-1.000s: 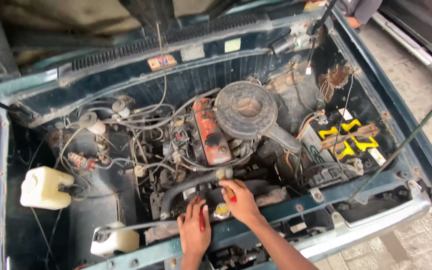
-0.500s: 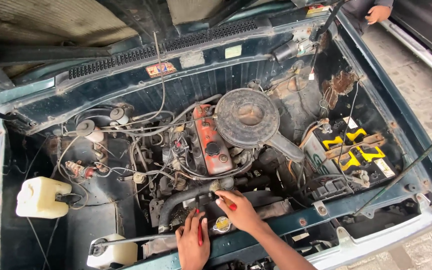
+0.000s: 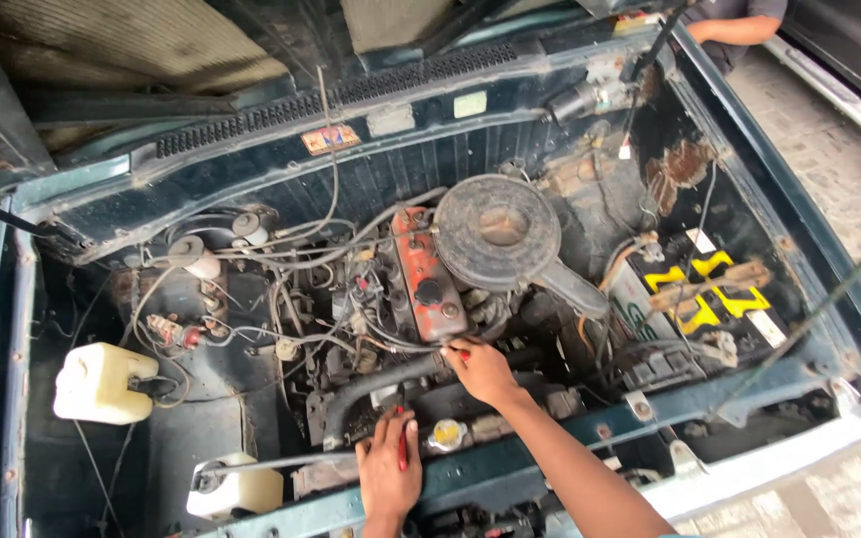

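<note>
Head view, engine bay: left hand (image 3: 388, 470) lay flat by the yellow radiator cap (image 3: 445, 434), a red-handled tool (image 3: 403, 445) pinched under its fingers. Right hand (image 3: 480, 369) curled loosely on the black radiator hose (image 3: 371, 391), grip closed on nothing clear. Two white reservoirs, upper (image 3: 97, 382) & lower (image 3: 236, 488), sat capped at left; contents couldn't be told.
</note>
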